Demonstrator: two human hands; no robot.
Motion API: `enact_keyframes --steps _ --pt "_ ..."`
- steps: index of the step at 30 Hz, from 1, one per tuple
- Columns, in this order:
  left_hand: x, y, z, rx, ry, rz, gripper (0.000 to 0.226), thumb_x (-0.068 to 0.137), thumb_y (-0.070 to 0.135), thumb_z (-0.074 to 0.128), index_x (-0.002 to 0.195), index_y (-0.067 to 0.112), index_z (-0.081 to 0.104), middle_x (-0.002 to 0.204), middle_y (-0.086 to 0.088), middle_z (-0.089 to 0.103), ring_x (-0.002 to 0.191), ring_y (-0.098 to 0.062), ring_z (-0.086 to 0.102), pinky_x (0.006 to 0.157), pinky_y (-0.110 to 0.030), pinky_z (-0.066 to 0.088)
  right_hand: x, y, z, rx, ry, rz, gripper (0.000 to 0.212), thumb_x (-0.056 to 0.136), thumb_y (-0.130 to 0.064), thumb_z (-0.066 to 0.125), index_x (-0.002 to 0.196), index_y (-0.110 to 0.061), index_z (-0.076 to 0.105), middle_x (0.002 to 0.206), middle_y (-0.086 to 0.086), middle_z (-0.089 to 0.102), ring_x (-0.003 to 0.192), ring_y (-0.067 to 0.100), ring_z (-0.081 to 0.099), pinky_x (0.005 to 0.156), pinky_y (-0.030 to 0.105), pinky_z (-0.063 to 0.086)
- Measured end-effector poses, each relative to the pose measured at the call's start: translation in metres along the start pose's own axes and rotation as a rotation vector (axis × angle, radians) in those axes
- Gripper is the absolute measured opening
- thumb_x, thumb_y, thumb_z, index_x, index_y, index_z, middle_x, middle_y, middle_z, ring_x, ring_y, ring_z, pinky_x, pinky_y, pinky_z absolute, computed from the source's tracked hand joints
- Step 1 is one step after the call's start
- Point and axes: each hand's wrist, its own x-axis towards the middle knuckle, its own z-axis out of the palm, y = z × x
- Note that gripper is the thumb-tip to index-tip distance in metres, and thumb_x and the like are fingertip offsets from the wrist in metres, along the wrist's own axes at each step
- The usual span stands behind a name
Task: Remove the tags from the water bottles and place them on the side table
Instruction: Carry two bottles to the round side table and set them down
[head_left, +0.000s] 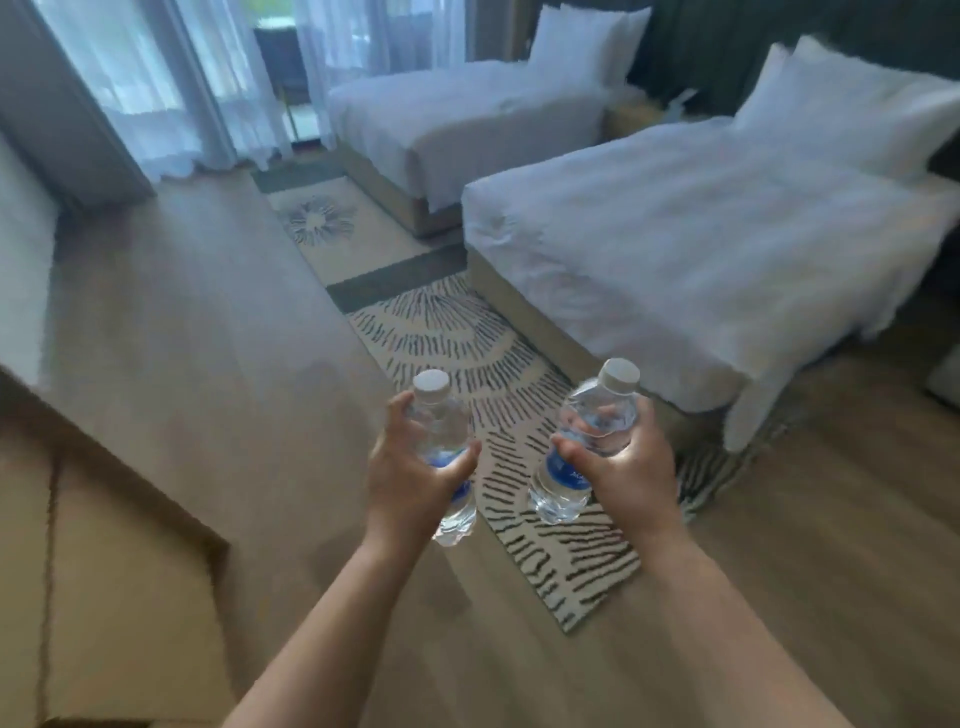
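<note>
Low in the middle of the frame, the left hand (410, 480) wraps its fingers and thumb round the body of a clear water bottle (441, 452), white cap uppermost and roughly upright; the thumb lies across the front over a blue label that the hand mostly hides. Just to the right of it, apart from the first, the right hand (621, 467) grips a second bottle (582, 447) around its upper body, the bottle tilted with its white cap toward the upper right and its base toward the lower left. This one shows more of a blue label with white lettering, too blurred to read beyond what may be a letter or two. Neither bottle shows a hanging tag at the neck. Both are held in the air above a patterned rug (519, 374) and wooden floor (208, 364), with two white beds (675, 249) filling the upper right.
</note>
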Motion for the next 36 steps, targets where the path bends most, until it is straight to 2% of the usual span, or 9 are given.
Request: enact_keyframes --steps 3,7,12,15,18,26,32,34,36 --pt "-0.029 0.039 0.070 -0.049 -0.156 0.065 0.067 0.065 0.032 0.087 0.117 0.025 0.046 0.104 0.002 0.067 0.092 -0.018 0.066 0.082 -0.038 0.054 -0.022 0.030 -0.082 -0.040 0.176 0.076 0.065 0.057 -0.035 0.088 0.111 -0.029 0.052 0.101 -0.008 0.067 0.091 0.007 0.065 0.080 0.025 0.052" --pt "-0.078 0.090 0.150 -0.110 -0.355 0.151 0.067 0.062 0.041 0.086 0.114 0.040 0.045 0.100 0.011 0.065 0.088 -0.008 0.064 0.075 -0.030 0.053 -0.059 0.062 -0.182 -0.118 0.384 0.121 0.064 0.055 -0.041 0.088 0.106 -0.034 0.050 0.095 -0.015 0.065 0.086 0.001 0.064 0.076 0.027 0.052" --pt "-0.140 0.148 0.239 -0.166 -0.579 0.225 0.071 0.061 0.043 0.085 0.118 0.040 0.043 0.106 0.008 0.065 0.095 -0.014 0.065 0.081 -0.038 0.054 -0.118 0.090 -0.281 -0.195 0.597 0.160 0.061 0.057 -0.039 0.088 0.101 -0.050 0.046 0.095 -0.038 0.061 0.085 -0.014 0.061 0.067 0.006 0.044" --pt "-0.174 0.178 0.285 -0.188 -0.684 0.282 0.072 0.062 0.041 0.086 0.120 0.039 0.043 0.108 0.007 0.066 0.097 -0.016 0.065 0.083 -0.043 0.054 -0.150 0.105 -0.328 -0.238 0.750 0.226 0.065 0.057 -0.036 0.089 0.108 -0.036 0.049 0.091 -0.024 0.062 0.086 -0.002 0.062 0.071 0.017 0.046" --pt "-0.202 0.205 0.327 -0.212 -0.773 0.327 0.071 0.062 0.041 0.086 0.118 0.041 0.042 0.109 0.009 0.066 0.098 -0.015 0.065 0.084 -0.043 0.054 -0.172 0.121 -0.368 -0.257 0.869 0.290 0.064 0.059 -0.033 0.089 0.110 -0.025 0.051 0.098 -0.014 0.062 0.090 0.012 0.064 0.075 0.027 0.049" --pt "-0.244 0.266 0.443 -0.256 -0.952 0.379 0.071 0.062 0.043 0.085 0.118 0.042 0.042 0.107 0.015 0.064 0.097 -0.010 0.063 0.078 -0.028 0.048 -0.180 0.165 -0.461 -0.288 1.045 0.417 0.066 0.058 -0.040 0.087 0.112 -0.032 0.048 0.099 -0.006 0.067 0.092 0.009 0.062 0.069 0.010 0.040" --pt "-0.232 0.315 0.557 -0.273 -1.012 0.375 0.071 0.063 0.041 0.085 0.119 0.044 0.042 0.102 0.021 0.062 0.095 -0.008 0.063 0.077 -0.028 0.049 -0.123 0.210 -0.546 -0.280 1.091 0.452 0.065 0.059 -0.034 0.088 0.109 -0.034 0.047 0.100 -0.006 0.067 0.092 0.004 0.061 0.070 0.003 0.039" --pt "-0.223 0.337 0.600 -0.286 -1.028 0.373 0.070 0.062 0.041 0.085 0.116 0.048 0.041 0.100 0.027 0.060 0.094 -0.001 0.061 0.074 -0.023 0.047 -0.092 0.225 -0.580 -0.265 1.109 0.464 0.064 0.059 -0.034 0.088 0.108 -0.034 0.047 0.101 -0.007 0.066 0.093 0.006 0.062 0.073 0.009 0.041" --pt "-0.215 0.360 0.644 -0.288 -1.058 0.378 0.068 0.062 0.041 0.085 0.111 0.053 0.040 0.101 0.031 0.059 0.093 0.007 0.058 0.070 -0.017 0.043 -0.061 0.243 -0.613 -0.236 1.109 0.485 0.066 0.059 -0.038 0.087 0.112 -0.032 0.048 0.105 -0.010 0.064 0.098 0.010 0.061 0.079 0.022 0.045"
